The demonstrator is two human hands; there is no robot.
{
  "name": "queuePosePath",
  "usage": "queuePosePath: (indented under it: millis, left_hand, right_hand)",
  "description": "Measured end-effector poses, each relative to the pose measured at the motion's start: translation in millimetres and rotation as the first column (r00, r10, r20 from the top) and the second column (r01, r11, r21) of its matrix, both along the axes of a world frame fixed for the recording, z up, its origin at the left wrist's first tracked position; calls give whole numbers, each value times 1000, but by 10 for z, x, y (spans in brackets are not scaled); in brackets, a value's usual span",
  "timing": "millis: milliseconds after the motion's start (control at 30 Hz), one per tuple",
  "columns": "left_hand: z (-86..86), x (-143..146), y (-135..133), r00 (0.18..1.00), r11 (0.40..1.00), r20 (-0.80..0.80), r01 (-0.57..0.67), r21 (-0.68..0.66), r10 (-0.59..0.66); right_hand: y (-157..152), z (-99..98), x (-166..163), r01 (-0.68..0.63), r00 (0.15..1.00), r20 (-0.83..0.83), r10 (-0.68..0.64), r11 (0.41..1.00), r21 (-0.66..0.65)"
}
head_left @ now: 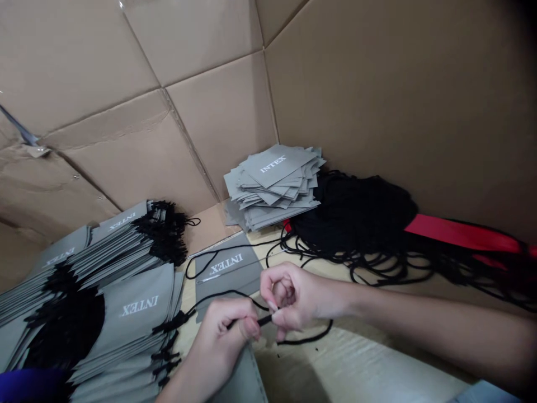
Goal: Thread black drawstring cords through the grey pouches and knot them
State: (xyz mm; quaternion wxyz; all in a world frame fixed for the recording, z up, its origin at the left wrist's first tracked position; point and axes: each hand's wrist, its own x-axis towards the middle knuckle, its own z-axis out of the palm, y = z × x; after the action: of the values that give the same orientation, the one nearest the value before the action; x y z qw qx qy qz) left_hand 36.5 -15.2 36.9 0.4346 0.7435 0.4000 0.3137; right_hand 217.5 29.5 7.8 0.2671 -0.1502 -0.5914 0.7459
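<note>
Cardboard walls (210,95) fill the top of the frame. Grey INTEX pouches (140,305) lie in overlapping rows at lower left, their black cords bunched together on one side. A smaller stack (272,187) sits upper centre, beside a black cord heap (356,218) and red ribbon (461,232). Arms bent inward, the left hand (218,341) and right hand (296,296) are closed, pinching a cord tip (265,320) above a lone pouch (222,268).

Left hand (216,344), right hand (300,296) — both bare.
</note>
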Motion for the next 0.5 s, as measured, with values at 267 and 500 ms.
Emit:
queuePosePath:
  millis: [267, 500]
  left_hand:
    - [22, 15, 112, 999, 977, -32, 16, -211, -24]
    - [-196, 20, 275, 992, 989, -42, -124, -85, 121]
  right_hand:
    - [158, 19, 45, -20, 997, -73, 21, 1000, 22]
    - [274, -50, 13, 118, 991, -65, -120, 992, -36]
